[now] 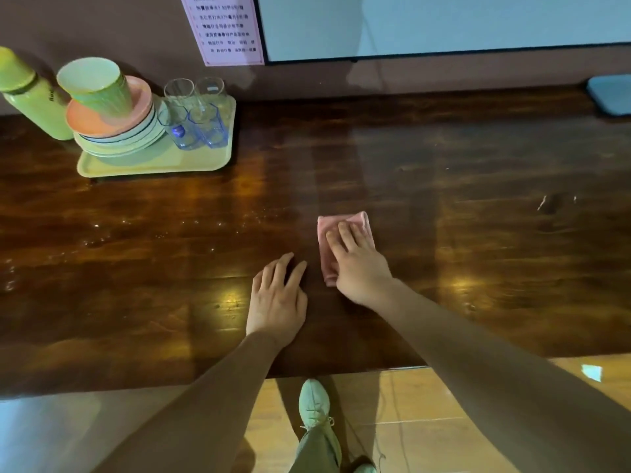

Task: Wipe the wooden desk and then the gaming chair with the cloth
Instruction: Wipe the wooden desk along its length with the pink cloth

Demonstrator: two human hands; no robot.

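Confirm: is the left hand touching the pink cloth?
No, the left hand lies flat on the bare wooden desk beside the cloth, apart from it; only the right hand presses it.

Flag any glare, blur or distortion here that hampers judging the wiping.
Head view: warm glare patches on the glossy wooden desk, beside the left hand and further right; head view: the right hand pressing the pink cloth is slightly soft-edged; head view: wide-angle bending curves the desk's near edge, and the tray and green bottle look soft.
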